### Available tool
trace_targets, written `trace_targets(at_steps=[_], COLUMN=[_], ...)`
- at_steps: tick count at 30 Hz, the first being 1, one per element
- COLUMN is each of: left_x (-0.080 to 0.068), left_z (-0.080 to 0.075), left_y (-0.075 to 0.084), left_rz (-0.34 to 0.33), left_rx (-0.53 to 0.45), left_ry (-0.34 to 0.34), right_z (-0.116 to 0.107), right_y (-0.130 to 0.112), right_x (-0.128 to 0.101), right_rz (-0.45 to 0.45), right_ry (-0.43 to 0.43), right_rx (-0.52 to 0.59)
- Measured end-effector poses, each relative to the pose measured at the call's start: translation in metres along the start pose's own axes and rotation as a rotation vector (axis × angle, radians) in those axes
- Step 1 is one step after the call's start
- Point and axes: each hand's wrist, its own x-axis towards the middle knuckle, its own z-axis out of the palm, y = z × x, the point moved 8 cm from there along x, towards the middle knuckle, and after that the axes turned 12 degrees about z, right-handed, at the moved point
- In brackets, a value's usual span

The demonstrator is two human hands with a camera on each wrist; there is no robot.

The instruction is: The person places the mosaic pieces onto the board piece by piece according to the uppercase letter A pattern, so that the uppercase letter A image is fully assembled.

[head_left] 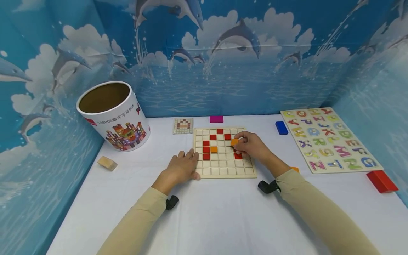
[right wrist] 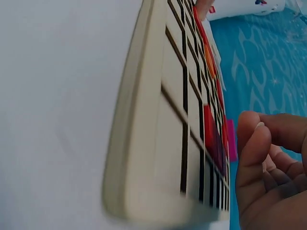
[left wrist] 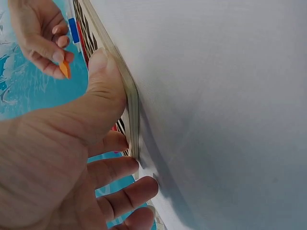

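A wooden grid board (head_left: 224, 173) lies on the white table, with several red tiles (head_left: 206, 149) and an orange tile (head_left: 214, 149) in its squares. Over the board's right part, my right hand (head_left: 255, 146) pinches another orange tile (head_left: 234, 142) between thumb and fingertips. That tile (left wrist: 65, 69) is seen nearly edge-on in the left wrist view, while the fingers hide it in the right wrist view. My left hand (head_left: 183, 166) rests at the board's left edge, its thumb by the near corner and its fingers extended along the side.
Behind the board are a pattern card (head_left: 183, 125) and a magenta block (head_left: 216, 119). A bucket (head_left: 127, 124) and wooden block (head_left: 107, 163) stand left. To the right are a blue block (head_left: 281, 128), an alphabet board (head_left: 347, 171), a red block (head_left: 381, 181) and an orange piece (head_left: 295, 169) partly behind my sleeve.
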Motion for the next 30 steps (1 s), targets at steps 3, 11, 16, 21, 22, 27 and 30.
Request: trace_targets(at_steps=[3, 11, 16, 21, 22, 27, 30], left_x=[0.000, 0.001, 0.000, 0.001, 0.000, 0.000, -0.001], left_z=[-0.001, -0.001, -0.003, -0.002, -0.002, -0.002, -0.001], left_y=[0.000, 0.001, 0.001, 0.000, 0.000, -0.001, -0.001], left_rz=[0.001, 0.005, 0.001, -0.002, -0.003, 0.000, 0.001], left_rx=[-0.004, 0.004, -0.001, -0.012, -0.013, -0.016, -0.023], left_ry=[0.002, 0.004, 0.005, 0.000, 0.002, 0.007, 0.009], right_z=[0.013, 0.036, 0.041, 0.043, 0.042, 0.016, -0.016], right_y=[-0.008, -0.019, -0.027, -0.031, -0.031, -0.027, -0.016], right_x=[0.004, 0.006, 0.006, 0.004, 0.003, -0.008, -0.023], right_rz=[-0.026, -0.058, -0.089, -0.096, -0.091, -0.055, -0.033], right_ry=[-0.021, -0.010, 0.074, 0.093, 0.089, 0.107, 0.156], right_rx=[-0.059, -0.246, -0.402, -0.458, -0.452, -0.385, -0.356])
